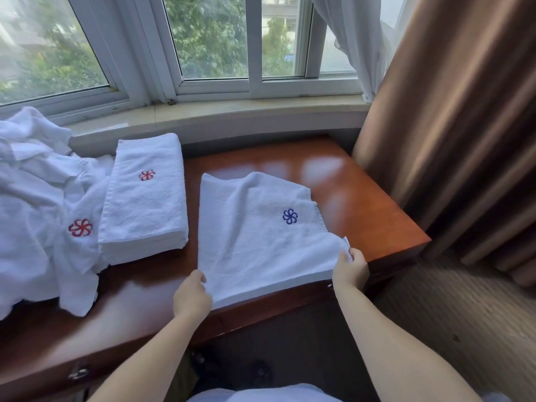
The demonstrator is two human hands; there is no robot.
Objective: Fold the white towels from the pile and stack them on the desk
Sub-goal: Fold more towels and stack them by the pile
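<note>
A white towel with a blue flower emblem (261,227) lies partly folded on the reddish wooden desk (362,198), its near edge at the desk's front. My left hand (191,297) grips the towel's near left corner. My right hand (349,266) pinches its near right corner. To the left sits a neat stack of folded white towels (145,198) with a red emblem on top. At the far left lies the crumpled pile of white towels (37,204), one showing a red emblem.
A window sill (232,114) runs along the desk's back edge. Brown curtains (464,126) hang at the right, close to the desk's right end. A drawer handle (78,372) shows at the desk's lower left front.
</note>
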